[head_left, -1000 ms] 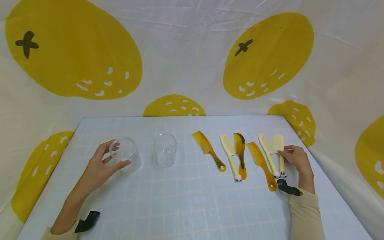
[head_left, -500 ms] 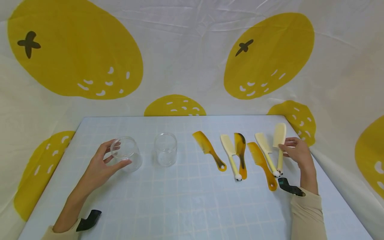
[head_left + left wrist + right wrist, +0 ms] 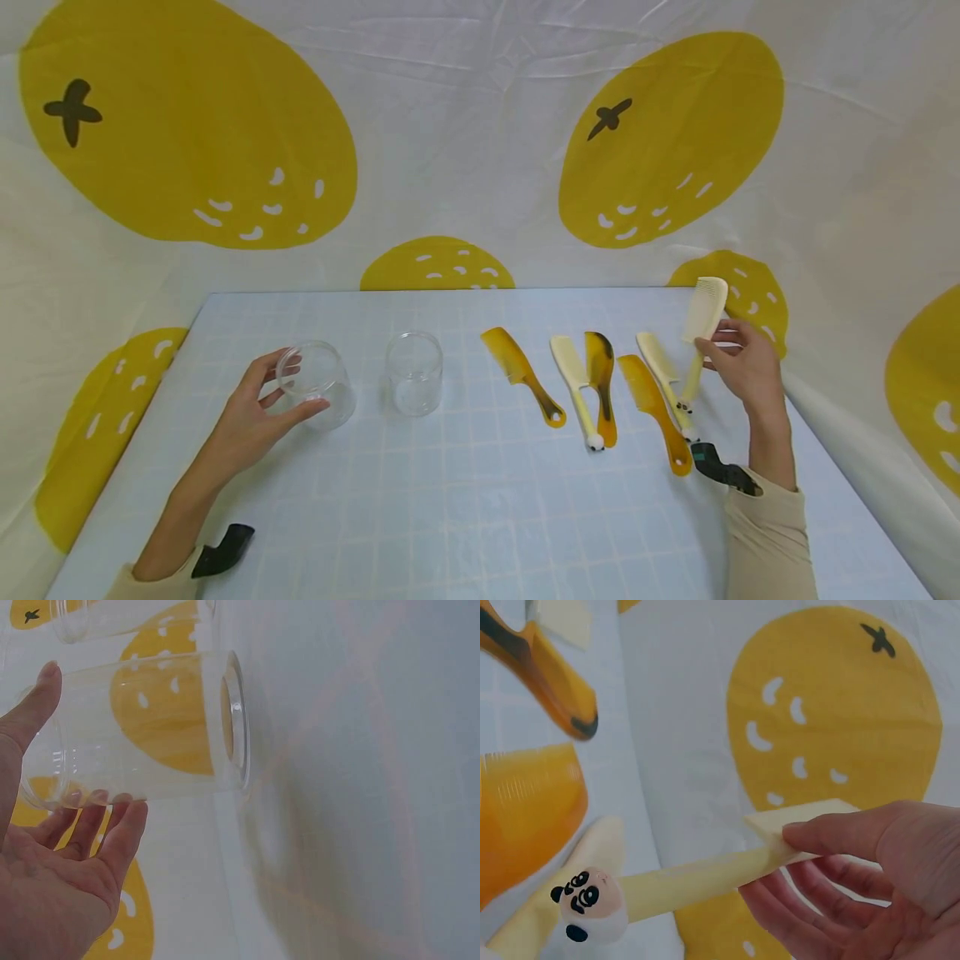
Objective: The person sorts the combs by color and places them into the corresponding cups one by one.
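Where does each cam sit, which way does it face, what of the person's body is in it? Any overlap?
Head: on the head, facing forward and down over the table; left hand, right hand, forearms and sleeves show.
Left wrist: on that wrist, facing the held glass; only the left hand shows.
Right wrist: on that wrist, facing the held comb; only the right hand shows.
Shared: head and left wrist, the held glass; head and right wrist, the held comb.

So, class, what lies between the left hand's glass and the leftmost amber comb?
A second clear glass, standing apart from the held glass and the amber comb, in the head view.
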`<state>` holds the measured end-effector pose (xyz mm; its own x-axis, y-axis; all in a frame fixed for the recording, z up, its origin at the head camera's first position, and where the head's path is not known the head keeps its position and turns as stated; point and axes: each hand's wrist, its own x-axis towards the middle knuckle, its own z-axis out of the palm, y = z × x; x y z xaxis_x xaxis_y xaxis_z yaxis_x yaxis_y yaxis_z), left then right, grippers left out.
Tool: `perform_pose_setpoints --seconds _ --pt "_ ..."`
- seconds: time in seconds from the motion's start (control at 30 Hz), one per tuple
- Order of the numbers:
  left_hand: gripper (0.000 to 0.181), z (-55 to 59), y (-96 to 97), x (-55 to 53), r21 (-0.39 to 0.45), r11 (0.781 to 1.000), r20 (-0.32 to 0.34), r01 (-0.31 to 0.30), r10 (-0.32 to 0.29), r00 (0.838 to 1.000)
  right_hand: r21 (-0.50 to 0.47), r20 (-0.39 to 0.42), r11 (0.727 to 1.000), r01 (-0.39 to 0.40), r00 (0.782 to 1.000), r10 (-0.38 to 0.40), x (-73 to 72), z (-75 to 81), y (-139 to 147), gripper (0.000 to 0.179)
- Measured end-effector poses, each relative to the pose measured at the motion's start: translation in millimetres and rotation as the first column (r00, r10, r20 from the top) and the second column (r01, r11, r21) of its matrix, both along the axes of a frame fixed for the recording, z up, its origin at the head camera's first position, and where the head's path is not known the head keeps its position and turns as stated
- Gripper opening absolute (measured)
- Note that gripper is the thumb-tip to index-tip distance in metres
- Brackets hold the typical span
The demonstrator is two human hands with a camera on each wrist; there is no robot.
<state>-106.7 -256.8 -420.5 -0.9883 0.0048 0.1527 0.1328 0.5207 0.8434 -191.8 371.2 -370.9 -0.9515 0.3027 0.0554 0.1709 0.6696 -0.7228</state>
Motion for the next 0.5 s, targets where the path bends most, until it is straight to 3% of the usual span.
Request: perform_pose_setpoints --seconds 0.3,0.5 --pt "0.087 0.2 -0.1 0.2 0.001 1.0 0.003 0.003 -0.003 1.0 -0.005 -0.091 1.0 -0.008 0.996 0.007 4.2 11.1 -21.8 0.058" --pt "0.086 0.5 0.3 0.1 0.003 1.0 0.001 0.004 -0.004 1.0 -0.031 -0.2 0.995 -0.092 0.976 0.084 5.3 14.1 -39.0 0.053"
